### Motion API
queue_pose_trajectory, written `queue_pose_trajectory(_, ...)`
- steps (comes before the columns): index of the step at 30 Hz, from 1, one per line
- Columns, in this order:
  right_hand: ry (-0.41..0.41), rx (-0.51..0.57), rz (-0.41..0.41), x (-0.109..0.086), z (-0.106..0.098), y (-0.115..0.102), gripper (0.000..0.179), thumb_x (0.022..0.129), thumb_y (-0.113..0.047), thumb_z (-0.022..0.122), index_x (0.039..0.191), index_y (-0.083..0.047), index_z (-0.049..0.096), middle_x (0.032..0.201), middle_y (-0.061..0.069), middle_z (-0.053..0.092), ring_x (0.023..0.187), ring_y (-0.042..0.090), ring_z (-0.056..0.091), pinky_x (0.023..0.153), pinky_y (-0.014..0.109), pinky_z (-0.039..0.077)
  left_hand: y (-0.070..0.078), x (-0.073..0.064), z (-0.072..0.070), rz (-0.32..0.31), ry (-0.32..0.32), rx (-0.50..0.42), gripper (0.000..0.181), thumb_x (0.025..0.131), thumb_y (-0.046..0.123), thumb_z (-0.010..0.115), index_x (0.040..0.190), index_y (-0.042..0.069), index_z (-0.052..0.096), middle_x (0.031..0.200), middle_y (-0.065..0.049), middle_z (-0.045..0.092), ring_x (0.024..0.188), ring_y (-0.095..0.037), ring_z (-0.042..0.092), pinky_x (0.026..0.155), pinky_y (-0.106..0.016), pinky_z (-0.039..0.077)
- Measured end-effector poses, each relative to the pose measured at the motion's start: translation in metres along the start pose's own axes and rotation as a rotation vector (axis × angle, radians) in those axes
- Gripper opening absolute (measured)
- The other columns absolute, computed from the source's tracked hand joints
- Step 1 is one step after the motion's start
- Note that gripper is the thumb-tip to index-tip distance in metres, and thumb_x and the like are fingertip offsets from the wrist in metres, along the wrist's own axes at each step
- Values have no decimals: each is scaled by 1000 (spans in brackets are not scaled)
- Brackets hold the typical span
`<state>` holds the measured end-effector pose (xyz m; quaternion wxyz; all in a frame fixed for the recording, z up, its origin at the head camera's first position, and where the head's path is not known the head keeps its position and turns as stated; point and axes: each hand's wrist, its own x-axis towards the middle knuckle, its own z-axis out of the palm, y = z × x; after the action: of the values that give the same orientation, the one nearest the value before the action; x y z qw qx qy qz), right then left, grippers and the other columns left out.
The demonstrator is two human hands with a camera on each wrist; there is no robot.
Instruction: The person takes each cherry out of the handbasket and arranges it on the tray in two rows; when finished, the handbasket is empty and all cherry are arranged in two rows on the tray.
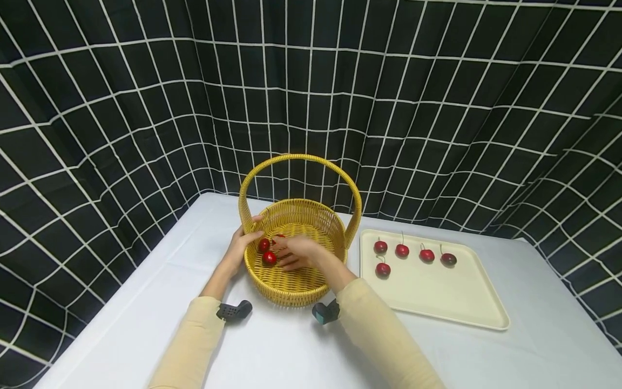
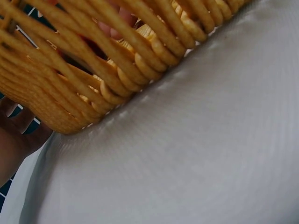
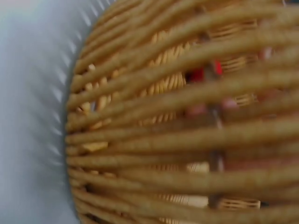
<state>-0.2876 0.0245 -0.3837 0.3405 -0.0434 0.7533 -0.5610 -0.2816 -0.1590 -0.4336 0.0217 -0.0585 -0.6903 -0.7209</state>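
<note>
A round yellow wicker basket (image 1: 291, 297) with a tall arched handle stands on the table. My left hand (image 1: 237, 248) grips its left rim, thumb over the edge and fingers along the outer wall. Inside the basket, my right hand (image 1: 298, 253) reaches left with loosely spread fingers. Two red cherries (image 1: 269, 257) lie just beyond those fingertips, and a third cherry (image 1: 280, 236) shows partly behind the hand. Through the weave in the right wrist view, a red cherry (image 3: 197, 74) appears near blurred fingers. The left wrist view shows the basket's lower wall (image 2: 117, 74) against the cloth.
To the right of the basket lies a cream rectangular tray (image 1: 437, 292) bearing several stemmed cherries (image 1: 401, 250) along its far and left parts. A white cloth (image 1: 272, 351) covers the table. Behind hangs a black curtain (image 1: 301, 70) with a white grid.
</note>
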Motion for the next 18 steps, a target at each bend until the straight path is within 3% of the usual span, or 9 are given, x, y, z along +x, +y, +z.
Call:
queue_pose_trajectory(4, -12, -5, -26, -1, 9, -1, 41, 99, -26, 52, 127, 3, 55, 120, 21, 58, 99, 34, 62, 85, 42, 52, 0, 0, 0, 9, -6, -20, 49, 94, 9, 49, 142, 4, 38, 149, -15, 33, 135, -30, 31, 111, -41, 20)
queue_pose_trajectory(11, -32, -64, -101, 0, 19, 0, 25, 99, -14, 51, 117, 1, 57, 111, 14, 59, 95, 30, 62, 83, 40, 53, 1, -1, 0, -5, -13, -23, 50, 94, 10, 49, 143, 7, 38, 148, -15, 33, 133, -30, 32, 110, -42, 22)
queue_pose_trajectory(15, -25, -34, -130, 4, 22, 0, 19, 96, -11, 56, 112, -1, 53, 106, 13, 58, 88, 26, 61, 79, 36, 54, 0, 0, 0, -2, -15, -16, 50, 94, 10, 47, 142, 5, 37, 147, -17, 34, 132, -30, 33, 109, -42, 23)
queue_pose_trajectory(18, -19, 11, -140, 5, 25, 0, 25, 93, -4, 58, 115, 0, 47, 104, 15, 58, 87, 26, 61, 79, 37, 54, 0, 0, 0, 0, -11, -19, 49, 94, 9, 47, 142, 5, 37, 146, -17, 35, 131, -30, 34, 109, -42, 24)
